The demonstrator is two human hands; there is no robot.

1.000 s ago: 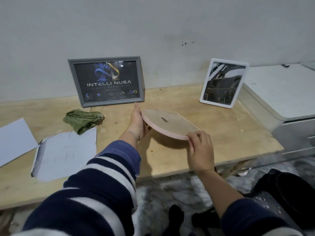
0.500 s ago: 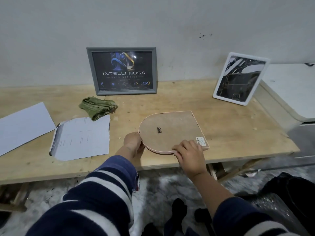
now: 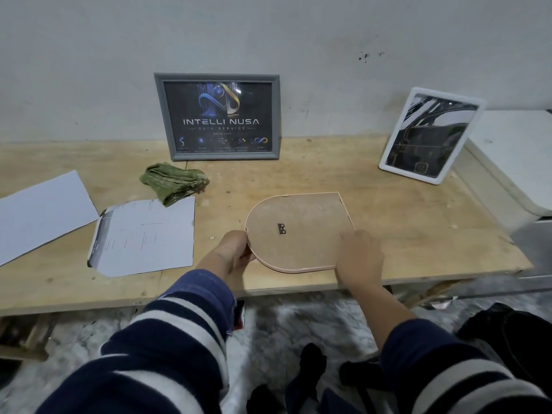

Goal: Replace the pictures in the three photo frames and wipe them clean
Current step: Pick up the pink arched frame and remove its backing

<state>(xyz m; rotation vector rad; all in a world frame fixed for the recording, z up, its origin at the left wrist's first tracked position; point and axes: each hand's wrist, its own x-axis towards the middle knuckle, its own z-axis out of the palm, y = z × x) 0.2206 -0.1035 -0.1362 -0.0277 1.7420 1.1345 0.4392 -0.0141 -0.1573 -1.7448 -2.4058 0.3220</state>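
Observation:
A pink arch-shaped photo frame (image 3: 298, 222) lies face down on the wooden table (image 3: 403, 222), its brown backing and small metal hanger facing up. My left hand (image 3: 231, 252) grips its rounded left edge. My right hand (image 3: 358, 258) rests on its near right corner, covering it. A grey frame (image 3: 218, 116) with a dark "INTELLI NUSA" picture leans on the wall behind. A white frame (image 3: 430, 135) with a dark picture stands tilted at the right. A green cloth (image 3: 173, 182) lies crumpled left of centre.
Two paper sheets lie on the table's left part, one printed sheet (image 3: 146, 236) near my left hand and a blank one (image 3: 41, 210) further left. A white cabinet (image 3: 513, 165) adjoins the table's right end. A dark bag (image 3: 507, 339) sits on the floor, lower right.
The pink frame went from held up and tilted above the table to lying flat, face down near the front edge. My right hand slid to its right corner.

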